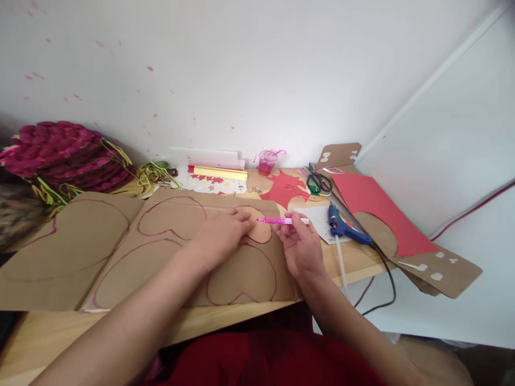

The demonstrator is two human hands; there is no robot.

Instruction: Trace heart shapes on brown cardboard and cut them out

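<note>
A sheet of brown cardboard (249, 273) lies on the wooden table, with several heart outlines drawn on it in dark pink. My left hand (219, 233) rests flat on it, fingers stretched over the left part of a small tan heart-shaped cutout (261, 231). In my right hand (301, 244) is a white marker (281, 220) smeared with pink, gripped between thumb and fingers. Its dark tip points left and sits over the cutout, close to my left fingertips; whether it touches the surface I cannot tell.
A blue glue gun (348, 229) with a cord lies right of my right hand. Behind it are scissors (319, 182), red paper (382, 206) and a cup of pink liquid (267, 162). A magenta braided coil (68, 155) stands at the back left, beside green yarn (156, 177).
</note>
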